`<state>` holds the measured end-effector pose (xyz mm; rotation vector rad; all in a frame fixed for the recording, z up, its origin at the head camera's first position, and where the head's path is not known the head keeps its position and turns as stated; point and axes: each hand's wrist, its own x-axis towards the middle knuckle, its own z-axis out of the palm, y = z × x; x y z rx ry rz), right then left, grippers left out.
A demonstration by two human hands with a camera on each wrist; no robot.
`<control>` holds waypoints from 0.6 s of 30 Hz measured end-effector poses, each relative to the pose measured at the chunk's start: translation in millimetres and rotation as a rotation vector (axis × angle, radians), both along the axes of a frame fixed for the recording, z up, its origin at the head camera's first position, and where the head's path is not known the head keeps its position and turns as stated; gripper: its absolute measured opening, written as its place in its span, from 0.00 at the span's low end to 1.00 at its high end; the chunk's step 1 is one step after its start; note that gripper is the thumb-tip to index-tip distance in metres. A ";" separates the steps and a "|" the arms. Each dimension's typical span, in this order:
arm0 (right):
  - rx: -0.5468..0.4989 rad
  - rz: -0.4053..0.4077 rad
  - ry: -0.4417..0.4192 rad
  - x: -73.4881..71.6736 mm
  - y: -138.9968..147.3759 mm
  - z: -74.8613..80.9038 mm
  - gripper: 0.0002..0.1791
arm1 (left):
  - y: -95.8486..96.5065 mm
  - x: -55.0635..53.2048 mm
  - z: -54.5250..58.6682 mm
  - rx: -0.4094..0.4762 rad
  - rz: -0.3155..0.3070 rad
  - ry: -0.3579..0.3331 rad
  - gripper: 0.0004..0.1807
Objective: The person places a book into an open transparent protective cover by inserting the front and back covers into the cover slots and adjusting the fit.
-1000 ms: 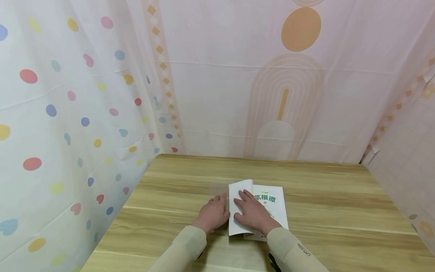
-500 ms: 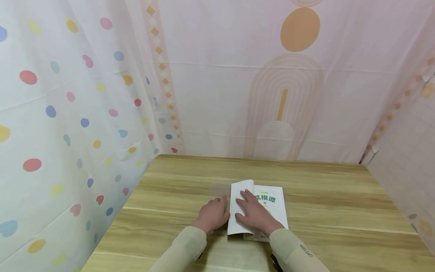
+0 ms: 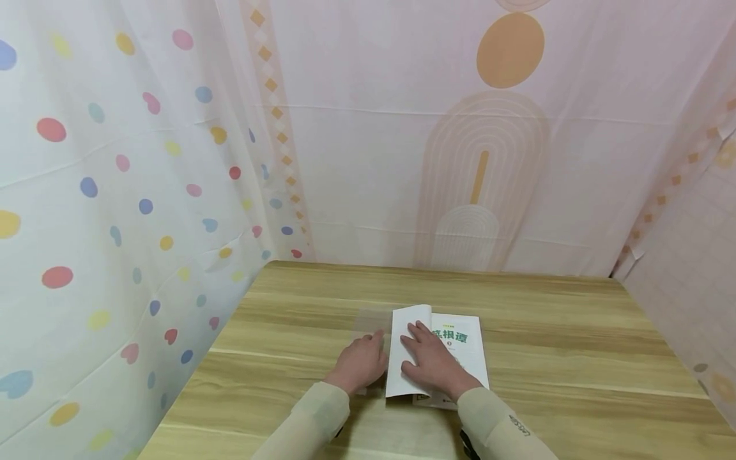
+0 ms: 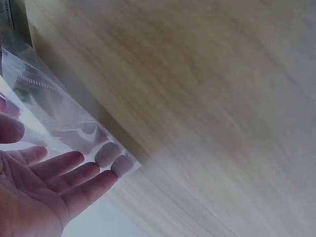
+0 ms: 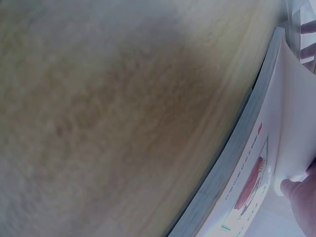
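Observation:
A book with green characters on its front page [image 3: 473,358] lies on the table. A white leaf [image 3: 402,380] is folded over its left part. My right hand [image 3: 434,364] rests on that leaf with its fingers spread; in the right wrist view its thumb [image 5: 291,190] touches the leaf beside the thick page block [image 5: 237,133]. My left hand [image 3: 361,361] is just left of the leaf. The left wrist view shows its nearly straight fingers [image 4: 84,192] touching a clear plastic sheet [image 4: 59,106], its thumb [image 4: 10,129] apart from them.
The wooden table [image 3: 546,332] extends around the book on all sides. A dotted curtain [image 3: 144,255] hangs at the left, a patterned pale curtain [image 3: 368,179] behind the table's far edge, and another [image 3: 690,268] at the right.
My right hand and the upper edge of the white leaf have shifted slightly to the right. The left hand stays almost where it was.

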<state>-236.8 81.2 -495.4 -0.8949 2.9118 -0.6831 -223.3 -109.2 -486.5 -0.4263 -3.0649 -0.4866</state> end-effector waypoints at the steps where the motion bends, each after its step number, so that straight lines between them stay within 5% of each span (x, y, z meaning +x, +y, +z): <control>1: 0.002 -0.001 -0.003 -0.3 0.0 -0.2 0.30 | -0.1 -0.1 -0.3 -0.001 -0.001 0.001 0.26; 11: -0.033 0.027 -0.022 -0.5 -2.2 2.6 0.31 | -2.4 2.8 1.9 -0.008 -0.016 0.023 0.29; 18: -0.012 0.050 0.001 -0.9 -4.4 0.9 0.32 | -5.6 6.1 1.0 -0.012 -0.028 -0.025 0.35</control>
